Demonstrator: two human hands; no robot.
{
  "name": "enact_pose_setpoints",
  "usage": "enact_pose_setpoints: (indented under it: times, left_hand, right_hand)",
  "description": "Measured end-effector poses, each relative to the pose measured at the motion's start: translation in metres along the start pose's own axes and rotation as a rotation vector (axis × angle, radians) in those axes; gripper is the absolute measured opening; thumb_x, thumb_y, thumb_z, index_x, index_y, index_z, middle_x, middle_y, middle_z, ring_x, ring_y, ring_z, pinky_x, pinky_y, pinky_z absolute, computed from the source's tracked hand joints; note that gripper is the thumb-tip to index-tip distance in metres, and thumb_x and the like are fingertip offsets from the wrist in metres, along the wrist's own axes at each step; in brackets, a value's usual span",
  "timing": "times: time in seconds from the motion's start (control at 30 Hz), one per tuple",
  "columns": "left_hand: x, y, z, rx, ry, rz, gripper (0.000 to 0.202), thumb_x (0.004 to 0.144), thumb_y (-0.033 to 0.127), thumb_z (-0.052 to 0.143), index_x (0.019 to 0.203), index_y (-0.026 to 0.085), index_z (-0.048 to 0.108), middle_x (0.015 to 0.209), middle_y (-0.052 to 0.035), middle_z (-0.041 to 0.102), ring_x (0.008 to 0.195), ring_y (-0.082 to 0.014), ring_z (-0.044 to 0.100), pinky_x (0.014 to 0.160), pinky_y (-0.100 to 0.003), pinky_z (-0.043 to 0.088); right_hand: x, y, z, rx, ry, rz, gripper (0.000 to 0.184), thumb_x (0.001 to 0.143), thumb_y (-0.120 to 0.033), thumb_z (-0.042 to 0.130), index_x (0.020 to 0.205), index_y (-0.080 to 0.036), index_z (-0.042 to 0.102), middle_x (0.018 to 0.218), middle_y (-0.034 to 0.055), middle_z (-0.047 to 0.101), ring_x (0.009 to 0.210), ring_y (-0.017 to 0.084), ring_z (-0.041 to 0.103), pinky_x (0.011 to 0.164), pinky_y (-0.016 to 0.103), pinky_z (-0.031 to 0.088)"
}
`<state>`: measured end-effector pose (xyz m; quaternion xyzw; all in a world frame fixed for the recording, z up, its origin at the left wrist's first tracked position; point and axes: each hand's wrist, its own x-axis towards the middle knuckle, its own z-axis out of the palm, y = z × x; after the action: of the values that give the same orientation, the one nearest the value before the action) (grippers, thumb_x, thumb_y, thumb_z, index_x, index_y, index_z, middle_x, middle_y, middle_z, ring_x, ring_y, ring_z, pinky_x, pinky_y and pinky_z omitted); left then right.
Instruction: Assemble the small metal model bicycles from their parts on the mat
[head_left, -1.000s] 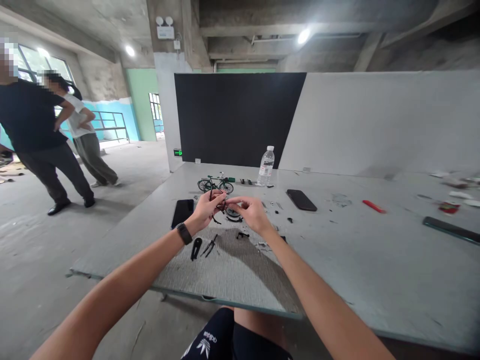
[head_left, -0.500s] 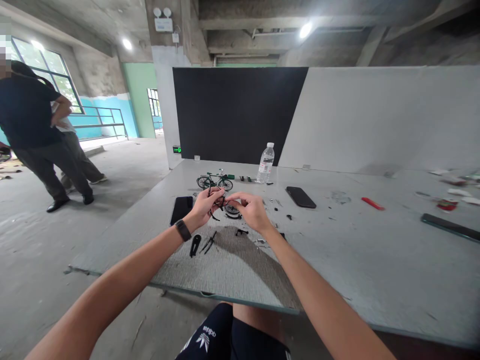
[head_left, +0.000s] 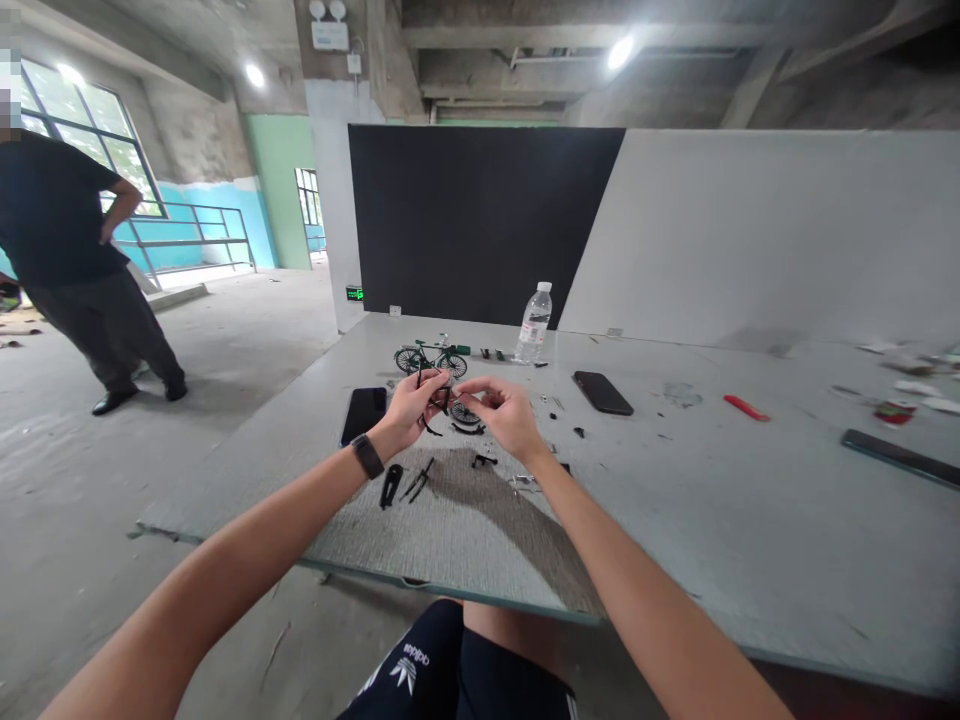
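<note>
My left hand (head_left: 411,402), with a dark band on its wrist, is closed around a small black model bicycle frame (head_left: 437,402) held above the grey table (head_left: 675,500). My right hand (head_left: 506,412) pinches a tiny part right beside that frame; what it holds is too small to name. Just under the hands lies a small black wheel (head_left: 466,414). Loose black parts lie nearer me: a flat guard piece (head_left: 389,485), a fork (head_left: 418,480) and a small bracket (head_left: 483,461). A finished green model bicycle (head_left: 431,358) stands farther back.
A black phone (head_left: 364,411) lies left of my hands, another (head_left: 602,392) to the right. A water bottle (head_left: 533,324) stands at the back. A red tool (head_left: 746,407) and a long dark bar (head_left: 900,457) lie far right. A person in black (head_left: 67,260) stands at left.
My hands stay together on the small frame, fingers shifting slightly. The view has tilted a little. The second person at left has passed out of sight behind the one in black.
</note>
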<state>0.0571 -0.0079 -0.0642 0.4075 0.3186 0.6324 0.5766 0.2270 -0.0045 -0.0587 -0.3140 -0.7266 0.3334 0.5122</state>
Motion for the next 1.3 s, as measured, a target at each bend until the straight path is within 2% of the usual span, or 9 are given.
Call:
enact_pose_setpoints:
  times: [0.17,0.33,0.43,0.6,0.7,0.8,0.9,1.07,1.3]
  left_hand:
    - [-0.0005,0.0008,0.0008,-0.01,-0.004,0.024,0.03,0.075,0.031,0.086,0.088,0.013,0.066,0.074,-0.0002,0.061,0.063,-0.0096,0.058,0.058,-0.023,0.048]
    - [-0.0022,-0.0001,0.0008,0.003,-0.018,0.014,0.032,0.073,0.033,0.087,0.091,0.013,0.067,0.079,-0.0012,0.064,0.066,-0.0102,0.061,0.06,-0.023,0.048]
    - [-0.002,-0.0005,0.0011,-0.002,-0.008,0.012,0.033,0.072,0.034,0.087,0.088,0.013,0.067,0.077,-0.0011,0.064,0.065,-0.01,0.061,0.06,-0.022,0.047]
    - [-0.0017,0.0005,0.0022,-0.029,0.073,0.005,0.032,0.07,0.031,0.088,0.085,0.014,0.066,0.071,0.0015,0.061,0.061,-0.0085,0.057,0.06,-0.022,0.047]
    - [-0.0025,0.002,0.0025,-0.038,0.085,-0.005,0.03,0.072,0.029,0.087,0.087,0.013,0.066,0.073,0.0006,0.062,0.062,-0.0094,0.06,0.06,-0.023,0.048]
    - [-0.0032,0.0031,0.0024,-0.048,0.083,0.006,0.027,0.074,0.028,0.084,0.087,0.013,0.066,0.072,0.0,0.063,0.063,-0.0102,0.061,0.061,-0.023,0.048]
    - [-0.0032,0.0031,0.0026,-0.042,0.076,0.009,0.026,0.075,0.029,0.084,0.085,0.014,0.065,0.071,-0.0004,0.064,0.064,-0.0108,0.062,0.062,-0.023,0.049]
    - [-0.003,0.0024,0.0037,-0.037,0.107,-0.007,0.027,0.071,0.027,0.087,0.085,0.015,0.068,0.075,0.0003,0.064,0.066,-0.0095,0.061,0.062,-0.022,0.049]
    - [-0.0032,0.0035,0.006,-0.053,0.128,-0.006,0.024,0.071,0.024,0.087,0.082,0.014,0.067,0.075,0.0006,0.064,0.064,-0.0097,0.061,0.062,-0.023,0.051]
  right_hand:
    - [0.0013,0.0011,0.0015,0.054,0.029,0.036,0.022,0.082,-0.039,0.076,0.093,-0.02,0.078,0.093,0.0062,0.075,0.068,0.013,0.059,0.058,0.027,0.044]
    - [0.0022,0.0035,-0.0007,-0.008,0.049,0.03,0.024,0.085,-0.041,0.072,0.095,-0.021,0.079,0.093,0.0061,0.076,0.063,0.013,0.055,0.054,0.027,0.04]
    - [0.0018,0.0043,-0.0034,-0.153,0.011,-0.043,0.021,0.086,-0.041,0.072,0.095,-0.022,0.079,0.095,0.0059,0.077,0.057,0.013,0.051,0.051,0.028,0.035]
    - [0.0004,0.0034,-0.0057,-0.325,-0.11,-0.198,0.02,0.09,-0.041,0.07,0.098,-0.025,0.079,0.109,0.0071,0.077,0.075,0.019,0.062,0.062,0.03,0.042]
    - [-0.0014,0.0008,-0.005,-0.325,-0.133,-0.125,0.024,0.09,-0.03,0.065,0.112,-0.024,0.074,0.106,0.0062,0.078,0.065,0.015,0.057,0.059,0.029,0.04]
    - [-0.0032,-0.0023,-0.0034,-0.256,-0.116,-0.063,0.034,0.085,-0.018,0.06,0.118,-0.024,0.067,0.104,0.0042,0.077,0.049,0.009,0.04,0.052,0.027,0.036]
    - [-0.0038,-0.0037,-0.0007,-0.201,-0.139,-0.043,0.031,0.087,-0.024,0.063,0.118,-0.025,0.065,0.104,0.0039,0.076,0.046,0.007,0.031,0.048,0.027,0.032]
    - [-0.0024,-0.0008,0.0038,-0.137,-0.053,-0.002,0.04,0.085,-0.045,0.074,0.116,-0.021,0.069,0.095,0.0057,0.075,0.048,0.009,0.034,0.047,0.028,0.032]
    - [-0.0012,0.0016,0.002,-0.208,-0.028,-0.093,0.019,0.087,-0.04,0.072,0.092,-0.023,0.081,0.097,0.0067,0.077,0.066,0.016,0.057,0.056,0.03,0.038]
